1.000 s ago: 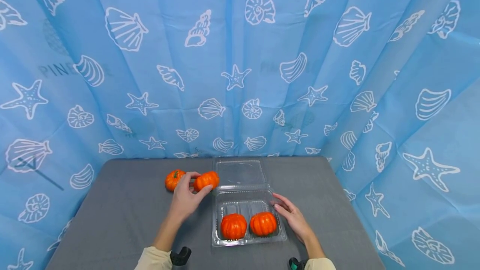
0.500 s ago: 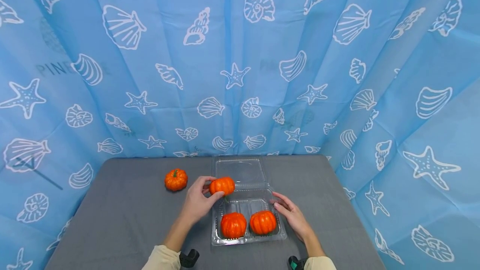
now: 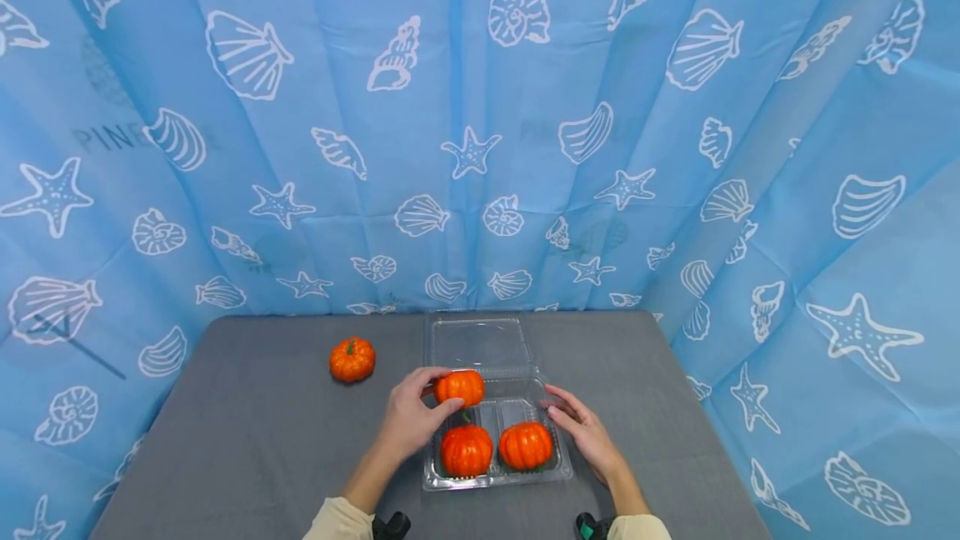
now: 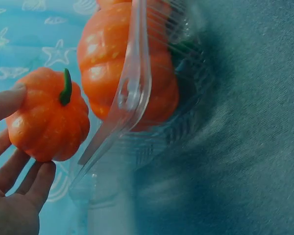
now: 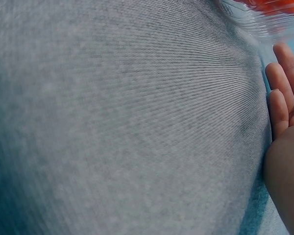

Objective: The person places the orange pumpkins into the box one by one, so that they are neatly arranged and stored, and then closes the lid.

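Note:
My left hand pinches a small orange toy pumpkin between thumb and fingers. In the left wrist view, that pumpkin has its green stem turned toward the container and is held above the rim. Below it stands a clear plastic clamshell container with its lid laid back. Two orange pumpkins sit in the front of the container, one on the left and one on the right. My right hand rests its fingers at the container's right rim, fairly straight; whether the thumb presses the rim is unclear.
Another orange pumpkin with a green stem sits on the grey tabletop, left of the container. The open transparent lid lies toward the back edge. A blue shell-patterned curtain hangs behind and beside the table.
My left hand has carried its pumpkin rightward from beside the loose one, over the container's back left part, and slightly lower. My right hand has stayed at the rim.

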### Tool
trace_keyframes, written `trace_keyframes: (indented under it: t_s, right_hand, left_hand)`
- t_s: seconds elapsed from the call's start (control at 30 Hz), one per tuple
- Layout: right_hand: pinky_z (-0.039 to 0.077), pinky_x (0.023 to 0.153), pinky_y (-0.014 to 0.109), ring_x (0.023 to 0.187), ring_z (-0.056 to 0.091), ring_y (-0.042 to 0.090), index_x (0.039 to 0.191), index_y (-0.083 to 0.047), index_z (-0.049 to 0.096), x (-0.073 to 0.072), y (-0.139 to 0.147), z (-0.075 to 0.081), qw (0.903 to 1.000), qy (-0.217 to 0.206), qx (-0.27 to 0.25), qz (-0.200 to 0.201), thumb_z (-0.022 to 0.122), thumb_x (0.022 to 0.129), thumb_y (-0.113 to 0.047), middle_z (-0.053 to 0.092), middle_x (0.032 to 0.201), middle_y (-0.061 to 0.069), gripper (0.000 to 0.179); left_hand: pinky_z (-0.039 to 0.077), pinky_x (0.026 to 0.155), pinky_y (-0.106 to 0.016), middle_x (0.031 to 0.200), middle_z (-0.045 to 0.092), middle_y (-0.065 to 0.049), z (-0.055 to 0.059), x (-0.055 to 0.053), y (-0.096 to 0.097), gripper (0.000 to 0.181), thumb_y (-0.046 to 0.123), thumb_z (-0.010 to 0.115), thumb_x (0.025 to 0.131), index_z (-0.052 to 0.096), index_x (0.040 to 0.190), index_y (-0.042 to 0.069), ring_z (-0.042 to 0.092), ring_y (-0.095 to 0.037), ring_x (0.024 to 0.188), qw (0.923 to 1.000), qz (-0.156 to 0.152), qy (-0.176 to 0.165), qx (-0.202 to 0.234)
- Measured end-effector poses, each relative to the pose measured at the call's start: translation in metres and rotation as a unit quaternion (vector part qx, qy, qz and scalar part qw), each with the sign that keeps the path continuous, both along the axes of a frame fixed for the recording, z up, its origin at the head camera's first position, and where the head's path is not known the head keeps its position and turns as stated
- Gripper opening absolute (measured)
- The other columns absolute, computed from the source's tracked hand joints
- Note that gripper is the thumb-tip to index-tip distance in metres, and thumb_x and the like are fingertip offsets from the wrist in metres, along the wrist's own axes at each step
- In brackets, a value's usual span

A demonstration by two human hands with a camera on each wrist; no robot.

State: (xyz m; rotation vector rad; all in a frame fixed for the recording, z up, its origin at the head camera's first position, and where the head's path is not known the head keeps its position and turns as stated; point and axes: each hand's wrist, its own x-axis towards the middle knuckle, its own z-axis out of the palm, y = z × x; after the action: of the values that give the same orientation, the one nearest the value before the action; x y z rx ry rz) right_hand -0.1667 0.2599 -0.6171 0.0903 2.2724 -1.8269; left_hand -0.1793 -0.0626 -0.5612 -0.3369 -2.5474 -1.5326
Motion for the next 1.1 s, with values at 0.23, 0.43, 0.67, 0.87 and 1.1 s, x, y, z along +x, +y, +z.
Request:
trace_keyframes:
  t_s: [0.23, 0.43, 0.67, 0.87, 1.1]
  right_hand:
    - [0.045, 0.100, 0.017, 0.123, 0.059, 0.002, 0.149, -0.022, 0.052, 0.001, 0.002, 0.000, 0.9999, -0.004, -0.014, 0.008, 0.062, 0.102, -0.031, 0.062, 0.144, 0.012, 0.049]
    - [0.046, 0.099, 0.018, 0.122, 0.059, 0.003, 0.149, -0.023, 0.052, 0.001, 0.002, 0.000, 0.9999, -0.003, -0.013, 0.009, 0.061, 0.102, -0.032, 0.061, 0.144, 0.012, 0.049]
    - [0.046, 0.100, 0.019, 0.124, 0.059, 0.006, 0.149, -0.022, 0.051, 0.000, 0.002, -0.001, 0.9999, -0.003, -0.010, 0.011, 0.061, 0.102, -0.032, 0.061, 0.145, 0.013, 0.049]
    - [0.047, 0.098, 0.017, 0.122, 0.059, 0.003, 0.149, -0.022, 0.051, 0.000, 0.001, 0.001, 0.9999, -0.001, -0.013, 0.011, 0.061, 0.102, -0.031, 0.061, 0.145, 0.014, 0.049]
    - [0.046, 0.102, 0.022, 0.128, 0.057, 0.010, 0.151, -0.021, 0.050, 0.001, 0.002, 0.002, 0.9998, -0.004, -0.007, 0.020, 0.060, 0.103, -0.033, 0.060, 0.146, 0.014, 0.050]
  left_hand:
    - [0.061, 0.087, -0.044, 0.114, 0.069, 0.000, -0.007, 0.002, 0.002, 0.045, 0.028, 0.089, 0.079, 0.071, 0.120, 0.022, 0.067, -0.019, 0.100, 0.9999, -0.007, 0.005, -0.011]
    - [0.061, 0.086, -0.043, 0.113, 0.067, 0.002, -0.012, 0.003, 0.004, 0.045, 0.027, 0.089, 0.079, 0.071, 0.119, 0.023, 0.066, -0.016, 0.097, 0.9995, -0.010, 0.011, -0.028]
    - [0.058, 0.084, -0.036, 0.113, 0.068, 0.005, -0.010, 0.006, 0.006, 0.044, 0.035, 0.087, 0.080, 0.070, 0.120, 0.026, 0.066, -0.014, 0.099, 0.9941, 0.009, 0.025, -0.105]
    - [0.056, 0.088, -0.045, 0.115, 0.072, 0.002, -0.009, 0.006, 0.008, 0.042, 0.039, 0.084, 0.083, 0.071, 0.121, 0.025, 0.065, -0.021, 0.103, 0.9867, 0.019, 0.029, -0.159]
    - [0.055, 0.088, -0.039, 0.115, 0.073, 0.001, -0.010, 0.004, 0.010, 0.040, 0.036, 0.085, 0.082, 0.075, 0.117, 0.018, 0.058, -0.016, 0.101, 0.9746, 0.035, 0.031, -0.219]
